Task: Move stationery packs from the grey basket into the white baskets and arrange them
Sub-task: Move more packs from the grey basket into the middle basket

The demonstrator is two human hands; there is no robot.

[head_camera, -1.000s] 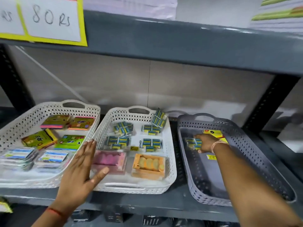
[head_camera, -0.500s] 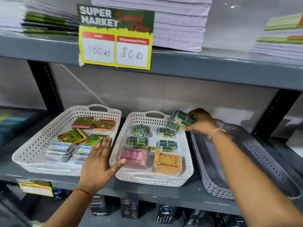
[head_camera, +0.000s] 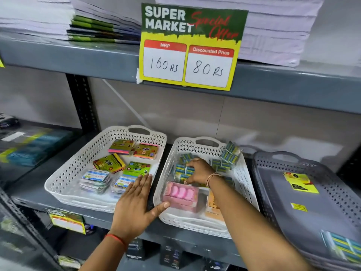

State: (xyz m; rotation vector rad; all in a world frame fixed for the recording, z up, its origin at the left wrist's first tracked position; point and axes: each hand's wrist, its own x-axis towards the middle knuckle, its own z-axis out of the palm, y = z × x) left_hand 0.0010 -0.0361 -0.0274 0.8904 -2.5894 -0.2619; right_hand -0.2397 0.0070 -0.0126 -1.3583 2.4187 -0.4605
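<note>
Since half a second earlier, right hand had carried its blue pack down into the middle white basket, fingers clasping it; left hand lay flat, splayed; grey basket retained another pack.

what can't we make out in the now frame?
Head view:
- Blue-and-yellow packs in the middle white perforated basket: partly covered by the right hand; grip unclear.
- Orange box: mostly behind the right forearm.
- Grey perforated basket: cut off by the right edge.
- Pack labels: blurred, unreadable.
- Flat left hand hides the gap between the white baskets.
</note>
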